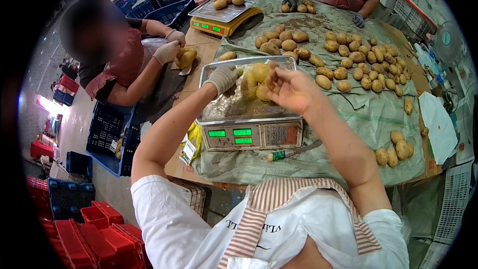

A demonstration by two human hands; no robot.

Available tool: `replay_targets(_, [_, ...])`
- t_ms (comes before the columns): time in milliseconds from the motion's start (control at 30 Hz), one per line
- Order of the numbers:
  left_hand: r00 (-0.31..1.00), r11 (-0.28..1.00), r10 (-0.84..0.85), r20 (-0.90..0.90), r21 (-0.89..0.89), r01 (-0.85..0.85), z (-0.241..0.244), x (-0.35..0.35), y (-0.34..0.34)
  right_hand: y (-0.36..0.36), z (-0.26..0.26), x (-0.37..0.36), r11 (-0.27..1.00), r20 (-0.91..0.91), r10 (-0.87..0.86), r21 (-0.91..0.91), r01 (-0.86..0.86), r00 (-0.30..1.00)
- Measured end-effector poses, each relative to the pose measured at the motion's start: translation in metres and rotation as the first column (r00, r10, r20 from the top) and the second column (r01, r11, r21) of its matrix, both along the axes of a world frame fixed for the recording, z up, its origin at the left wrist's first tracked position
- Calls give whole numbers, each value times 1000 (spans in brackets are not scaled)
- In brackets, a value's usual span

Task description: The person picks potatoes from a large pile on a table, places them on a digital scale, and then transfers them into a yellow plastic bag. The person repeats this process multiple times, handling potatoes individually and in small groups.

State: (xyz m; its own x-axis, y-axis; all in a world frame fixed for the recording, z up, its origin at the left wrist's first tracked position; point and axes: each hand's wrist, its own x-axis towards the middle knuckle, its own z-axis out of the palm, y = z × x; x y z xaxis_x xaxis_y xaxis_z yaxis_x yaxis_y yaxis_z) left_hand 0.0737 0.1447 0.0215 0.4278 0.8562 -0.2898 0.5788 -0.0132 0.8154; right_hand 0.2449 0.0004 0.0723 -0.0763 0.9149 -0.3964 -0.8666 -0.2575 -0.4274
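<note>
Over the metal tray [220, 114] of a digital scale [252, 136], several potatoes in a yellow net bag [251, 82] sit between my hands. My left hand [224, 79], in a knitted glove, is closed on the gathered end of the bag. Bare and slightly blurred, my right hand [291, 86] has its fingers against the bag's right side; whether they grip it is unclear. Behind and to the right, loose potatoes [357, 57] lie on a green woven sheet [358, 119]. Yellow net bags with a tag [189, 150] lie at the scale's left.
A green-handled knife [282, 155] lies before the scale. At left, a co-worker's gloved hands [168, 50] hold bagged potatoes. A second scale [224, 16] bears potatoes farther back, where two more people stand. A blue crate [112, 134] stands left of the table; red crates [89, 239] stand lower left.
</note>
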Motion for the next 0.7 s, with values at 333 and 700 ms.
replay_targets(333, [957, 991, 81, 280, -127, -47, 82, 3, 16, 55, 38, 56, 958, 405, -287, 149, 247, 868])
replay_targets(700, [880, 968, -154, 449, 247, 44, 163, 30, -9, 71, 53, 64, 961, 588, -263, 230, 154, 765])
